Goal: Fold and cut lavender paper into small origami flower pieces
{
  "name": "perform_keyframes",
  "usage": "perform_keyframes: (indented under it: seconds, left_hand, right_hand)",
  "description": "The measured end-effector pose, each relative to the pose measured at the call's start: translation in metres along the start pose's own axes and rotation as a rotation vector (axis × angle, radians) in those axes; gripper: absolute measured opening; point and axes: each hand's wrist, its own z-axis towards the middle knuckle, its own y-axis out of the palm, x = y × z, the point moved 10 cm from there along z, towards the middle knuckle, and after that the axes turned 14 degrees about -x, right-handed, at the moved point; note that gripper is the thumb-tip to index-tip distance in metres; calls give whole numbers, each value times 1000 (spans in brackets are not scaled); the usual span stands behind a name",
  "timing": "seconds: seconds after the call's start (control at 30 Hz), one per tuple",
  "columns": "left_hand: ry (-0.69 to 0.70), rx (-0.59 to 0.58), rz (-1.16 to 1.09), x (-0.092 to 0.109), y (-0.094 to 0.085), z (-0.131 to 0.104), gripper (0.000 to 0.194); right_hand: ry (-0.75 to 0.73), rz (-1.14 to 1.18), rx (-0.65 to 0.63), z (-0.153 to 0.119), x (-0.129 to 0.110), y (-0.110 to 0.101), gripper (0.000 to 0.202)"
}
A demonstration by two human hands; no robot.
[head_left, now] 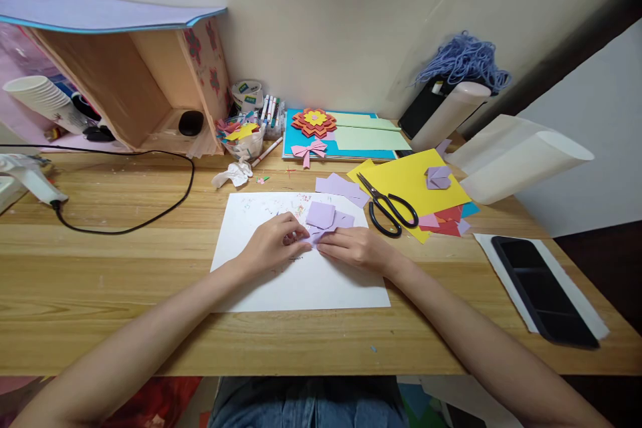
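A folded piece of purple paper [321, 215] lies over the upper middle of a white sheet [251, 291] marked with small coloured specks. My left hand [275, 241] pinches its lower left edge between thumb and fingers. On the right, my right hand [356, 247] presses its fingers together on the paper's lower right part. Both sets of fingertips are close together, with a small gap between them. More purple sheets [344, 188] lie just behind. Black-handled scissors [386, 204] rest beyond my right hand, partly on yellow paper [418, 180].
A phone-like black tray [546, 291] lies at the right. Behind are a blue card with a paper flower [314, 122], a cup of scraps [243, 139] and white rolls [526, 164]. A glue gun [33, 177] with a black cable and an open box [150, 80] stand left.
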Motion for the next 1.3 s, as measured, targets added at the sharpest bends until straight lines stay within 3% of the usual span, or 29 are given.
perform_keyframes:
  seconds: [0.13, 0.33, 0.5, 0.97, 1.3]
  left_hand:
    - [33, 11, 102, 6, 1, -1, 19]
    - [21, 67, 113, 6, 0, -2, 14]
    - [21, 105, 37, 3, -1, -2, 9]
    - [-20, 105, -37, 0, -2, -1, 8]
    - [-38, 118, -35, 0, -2, -1, 9]
  right_hand:
    - [40, 35, 57, -3, 5, 2, 20]
    - [326, 268, 140, -6, 33, -1, 12]
    - [474, 440, 176, -7, 44, -1, 9]
    - [514, 642, 200, -12, 55, 4, 5]
    - [625, 498, 198, -10, 54, 8, 5]
